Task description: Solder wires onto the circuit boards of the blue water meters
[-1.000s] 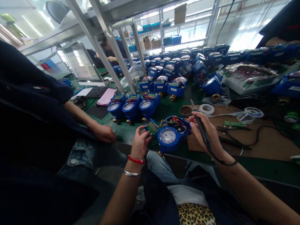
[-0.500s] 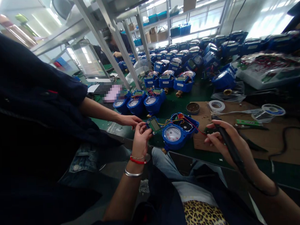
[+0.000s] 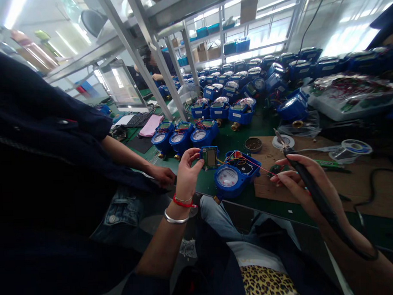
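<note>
Carefully, my left hand [image 3: 188,171] pinches the display board [image 3: 211,157] by its edge between thumb and bent fingers. Coloured wires join it to the blue water meter [image 3: 228,178], which lies on the tabletop [image 3: 230,135] between my hands, near the front edge. My right hand [image 3: 325,190] is curled around the soldering iron [image 3: 307,181], tip raised, its fingertips also gripping a red wire [image 3: 266,169] from the meter's open compartment.

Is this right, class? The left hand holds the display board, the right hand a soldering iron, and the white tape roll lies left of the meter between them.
Not quite: the head view shows the white tape roll right of that meter. The left hand does hold the display board, the right hand the soldering iron.
</note>
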Available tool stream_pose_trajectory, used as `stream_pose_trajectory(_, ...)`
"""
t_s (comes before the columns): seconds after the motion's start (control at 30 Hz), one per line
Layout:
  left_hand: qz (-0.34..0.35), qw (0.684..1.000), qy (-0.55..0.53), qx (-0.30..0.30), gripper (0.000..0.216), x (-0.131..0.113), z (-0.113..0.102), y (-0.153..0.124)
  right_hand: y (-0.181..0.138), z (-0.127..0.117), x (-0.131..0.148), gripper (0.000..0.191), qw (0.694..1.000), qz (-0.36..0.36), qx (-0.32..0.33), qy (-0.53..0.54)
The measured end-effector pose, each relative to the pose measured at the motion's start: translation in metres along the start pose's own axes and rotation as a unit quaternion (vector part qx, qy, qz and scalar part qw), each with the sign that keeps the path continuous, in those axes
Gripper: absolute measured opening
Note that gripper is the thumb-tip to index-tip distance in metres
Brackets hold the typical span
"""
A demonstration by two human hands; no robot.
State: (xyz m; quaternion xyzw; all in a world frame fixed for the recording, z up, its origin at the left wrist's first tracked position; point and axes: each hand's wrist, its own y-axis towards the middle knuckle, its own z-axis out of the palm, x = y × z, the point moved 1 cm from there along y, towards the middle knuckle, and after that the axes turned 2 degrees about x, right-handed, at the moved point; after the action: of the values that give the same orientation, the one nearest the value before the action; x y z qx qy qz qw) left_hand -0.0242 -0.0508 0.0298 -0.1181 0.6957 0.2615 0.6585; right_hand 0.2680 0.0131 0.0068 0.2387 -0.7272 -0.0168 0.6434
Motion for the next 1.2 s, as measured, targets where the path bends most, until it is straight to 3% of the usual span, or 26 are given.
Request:
stream_pose_trajectory(0.27,0.031,0.998,0.001,0.056,0.028,-0.011,0.016,0.019,0.008,-0.016,-0.005,0.048,0.995,-0.016,-0.001,-0.100)
stream_pose_trajectory(0.43,0.096,0.978,0.035,0.183,0.023,-0.035,0.033,0.033,0.026,-0.025,0.004,0.048,0.988,-0.066,-0.003,-0.141)
stream_pose_trajectory(0.6,0.033,0.940,-0.008,0.339,0.015,-0.064,0.066,0.043,0.056,-0.020,0.019,0.054,0.988,-0.102,0.035,-0.111)
stream_pose_trajectory(0.73,0.061,0.910,0.027,0.410,0.016,-0.071,0.088,0.046,0.075,0.000,0.019,0.061,0.988,-0.119,0.072,-0.068)
stream_pose_trajectory(0.9,0.080,0.903,0.026,0.422,0.016,-0.058,0.089,0.052,0.084,0.017,0.014,0.062,0.987,-0.111,0.115,-0.013)
stream_pose_trajectory(1.03,0.044,0.914,-0.016,0.403,0.019,-0.051,0.084,0.052,0.083,0.022,0.026,0.064,0.986,-0.103,0.129,-0.027)
stream_pose_trajectory(1.2,0.018,0.924,-0.077,0.373,0.027,-0.055,0.079,0.046,0.082,0.029,0.036,0.060,0.985,-0.123,0.097,-0.069)
